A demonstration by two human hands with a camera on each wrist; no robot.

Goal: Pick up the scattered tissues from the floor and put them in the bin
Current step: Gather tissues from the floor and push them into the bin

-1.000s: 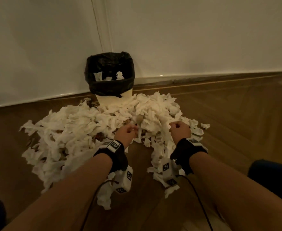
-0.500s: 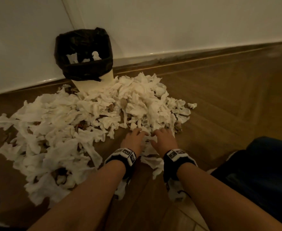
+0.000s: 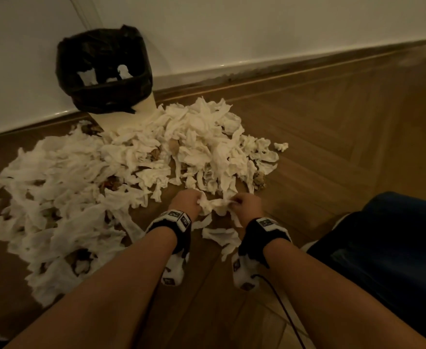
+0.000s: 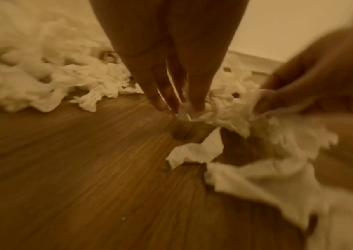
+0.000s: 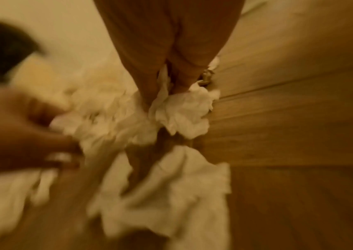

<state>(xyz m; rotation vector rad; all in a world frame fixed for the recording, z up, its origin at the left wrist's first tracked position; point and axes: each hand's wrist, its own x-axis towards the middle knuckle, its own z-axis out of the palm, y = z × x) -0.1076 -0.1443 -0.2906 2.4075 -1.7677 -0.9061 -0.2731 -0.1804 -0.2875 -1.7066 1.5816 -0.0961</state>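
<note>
Both the left hand [image 3: 185, 203] and the right hand [image 3: 247, 204] pinch one tissue clump [image 3: 215, 206] above the floor [image 3: 333, 137]. A few tissues sit in the bin [image 3: 141, 79]; most of the pile [image 3: 121, 167] remains before it.

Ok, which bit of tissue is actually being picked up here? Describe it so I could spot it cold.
From the black-lined bin at the wall, follow the big tissue pile down to its near edge. There the left hand and right hand share one crumpled tissue wad; unlike its neighbours, it sits in their grip instead of lying loose.
</note>
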